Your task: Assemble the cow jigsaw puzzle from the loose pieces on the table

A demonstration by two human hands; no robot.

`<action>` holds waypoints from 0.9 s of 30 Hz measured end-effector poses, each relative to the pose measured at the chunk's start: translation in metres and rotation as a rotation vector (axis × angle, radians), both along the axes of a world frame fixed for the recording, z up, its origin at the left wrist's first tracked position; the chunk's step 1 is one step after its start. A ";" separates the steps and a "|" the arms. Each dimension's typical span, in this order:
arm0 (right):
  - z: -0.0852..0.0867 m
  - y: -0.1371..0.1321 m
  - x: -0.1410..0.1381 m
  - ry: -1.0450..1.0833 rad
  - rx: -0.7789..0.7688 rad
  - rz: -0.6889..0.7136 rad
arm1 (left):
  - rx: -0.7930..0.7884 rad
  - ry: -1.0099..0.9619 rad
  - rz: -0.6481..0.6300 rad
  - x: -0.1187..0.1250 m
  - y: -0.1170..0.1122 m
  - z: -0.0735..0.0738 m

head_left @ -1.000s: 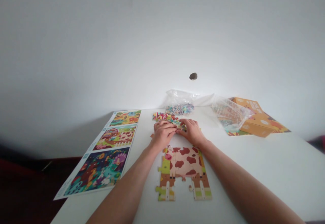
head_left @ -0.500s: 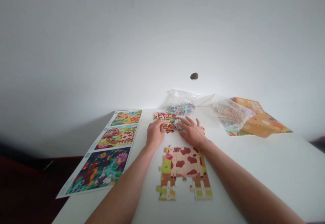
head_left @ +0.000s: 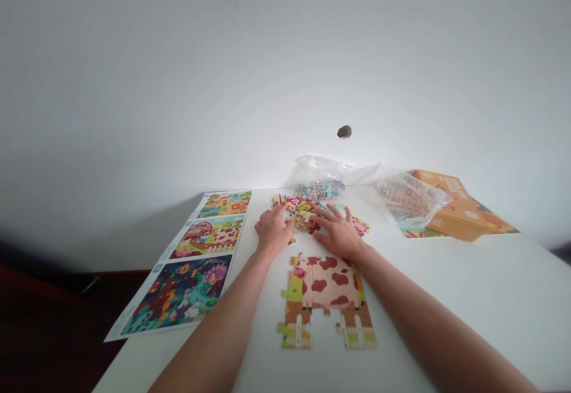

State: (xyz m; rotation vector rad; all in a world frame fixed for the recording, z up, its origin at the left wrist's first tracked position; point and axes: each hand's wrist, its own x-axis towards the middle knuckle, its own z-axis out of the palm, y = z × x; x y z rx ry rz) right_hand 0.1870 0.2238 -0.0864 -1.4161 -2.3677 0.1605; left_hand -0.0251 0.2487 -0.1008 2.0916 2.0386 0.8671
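A loose pile of jigsaw puzzle pieces (head_left: 304,207) lies on the table beyond a partly joined cow puzzle (head_left: 331,283). My left hand (head_left: 273,230) rests at the pile's left side, thumb apart from the fingers, with no held piece visible. On the pile's right side, my right hand (head_left: 339,232) lies with its fingers spread over the pieces. Some pieces are hidden under both hands. The cow section shows the animal's body, brown ground and fence parts, with a gap at its lower middle.
On the left lies a printed sheet (head_left: 159,268) with three pictures. A clear bag of pieces (head_left: 320,188) stands at the back by the wall. Another clear bag (head_left: 413,200) leans over an orange box (head_left: 459,217) on the right.
The left fingers have let go of a puzzle piece and opened out over the left side of the pile. The pieces there have shifted. My right hand stays about in place.
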 end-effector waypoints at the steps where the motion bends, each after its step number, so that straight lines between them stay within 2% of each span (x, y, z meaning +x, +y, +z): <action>1: 0.000 0.000 0.000 -0.010 -0.005 0.013 | -0.041 0.024 -0.031 0.001 -0.001 0.000; 5: -0.003 0.001 0.001 0.016 0.007 -0.047 | -0.104 0.068 -0.153 0.004 -0.005 -0.001; 16: -0.008 0.008 0.001 0.089 0.044 -0.067 | -0.044 0.070 -0.239 0.005 -0.009 -0.001; 23: -0.008 0.009 0.002 0.088 0.037 -0.202 | -0.003 0.067 -0.168 0.005 -0.005 -0.006; 27: -0.009 0.011 0.002 0.084 0.023 -0.301 | -0.011 0.048 -0.039 0.000 -0.002 -0.004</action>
